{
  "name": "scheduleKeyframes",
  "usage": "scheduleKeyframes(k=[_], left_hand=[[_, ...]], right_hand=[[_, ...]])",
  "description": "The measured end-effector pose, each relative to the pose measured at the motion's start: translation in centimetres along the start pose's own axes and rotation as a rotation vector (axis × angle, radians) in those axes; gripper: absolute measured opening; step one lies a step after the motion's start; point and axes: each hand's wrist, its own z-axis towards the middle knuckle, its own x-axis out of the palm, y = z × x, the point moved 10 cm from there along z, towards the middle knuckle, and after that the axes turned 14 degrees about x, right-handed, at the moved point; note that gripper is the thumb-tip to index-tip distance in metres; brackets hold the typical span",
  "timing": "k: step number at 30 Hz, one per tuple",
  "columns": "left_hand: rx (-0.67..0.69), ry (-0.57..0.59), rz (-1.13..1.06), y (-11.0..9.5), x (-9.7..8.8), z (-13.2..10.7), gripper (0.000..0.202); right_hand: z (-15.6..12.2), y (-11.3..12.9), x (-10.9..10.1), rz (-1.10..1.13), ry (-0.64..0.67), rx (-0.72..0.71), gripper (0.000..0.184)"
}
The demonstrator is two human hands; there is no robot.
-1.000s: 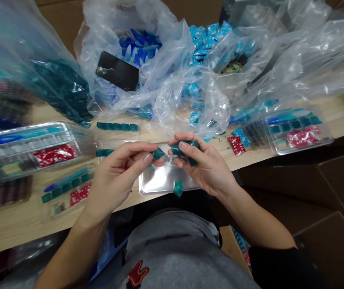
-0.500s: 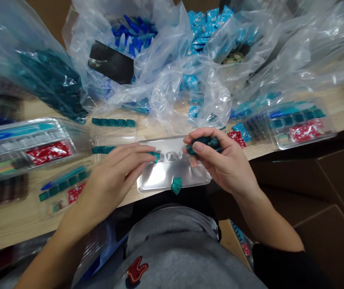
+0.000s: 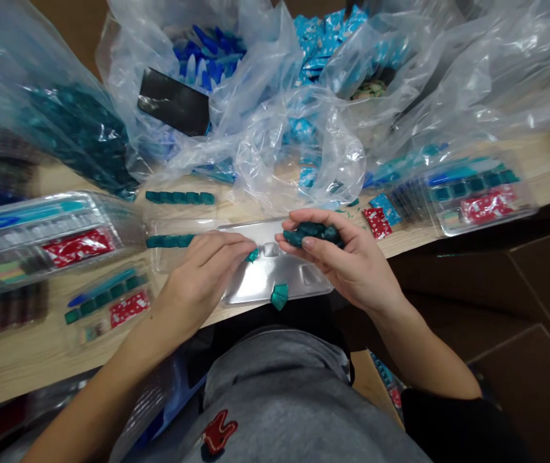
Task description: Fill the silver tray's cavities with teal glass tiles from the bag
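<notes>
The left hand (image 3: 198,273) has parted from the right hand (image 3: 354,273), bringing a small teal piece (image 3: 253,256) to the clear plastic tray (image 3: 246,284); its fingertips bunch there, but whether they grip or have released it, I cannot tell. The right's fingers curl around dark teal pieces (image 3: 311,235).

Tray (image 3: 250,286) in front of bags (image 3: 256,96).

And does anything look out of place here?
A black phone-like rectangle lies slanted on a clear plastic bag of blue pieces, unlike its surroundings. An angular teal piece sits askew, jutting off the clear plastic tray.
</notes>
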Motion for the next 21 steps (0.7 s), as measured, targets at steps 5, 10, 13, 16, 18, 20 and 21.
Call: scheduleKeyframes(k=[5, 10, 13, 16, 18, 20, 21], left_hand=[[-0.039, -0.009, 0.023, 0.3, 0.6, 0.2, 0.017], [-0.104, -0.045, 0.202, 0.3, 0.5, 0.1, 0.013], [-0.074, 0.009, 0.24, -0.1, 0.5, -0.3, 0.021], [-0.063, 0.037, 0.178, 0.2, 0.3, -0.9, 0.036], [-0.067, 0.024, 0.176, 0.6, -0.1, -1.0, 0.038], [-0.082, 0.02, 0.128, 1.0, -0.2, -0.8, 0.033], [-0.101, 0.015, 0.067, 1.2, -0.2, -0.7, 0.032]], right_hand=[[0.1, -0.1, 0.0, 0.048, -0.002, 0.007, 0.02], [0.1, -0.1, -0.6, 0.056, -0.037, 0.0, 0.02], [0.0, -0.1, -1.1, 0.053, -0.063, -0.002, 0.019], [0.0, 0.1, -1.2, 0.056, -0.075, 0.003, 0.02], [0.0, 0.1, -1.0, 0.062, -0.064, 0.019, 0.023], [0.0, 0.0, -0.4, 0.076, -0.028, 0.041, 0.025], [0.1, -0.2, 0.0, 0.081, -0.002, 0.053, 0.024]])
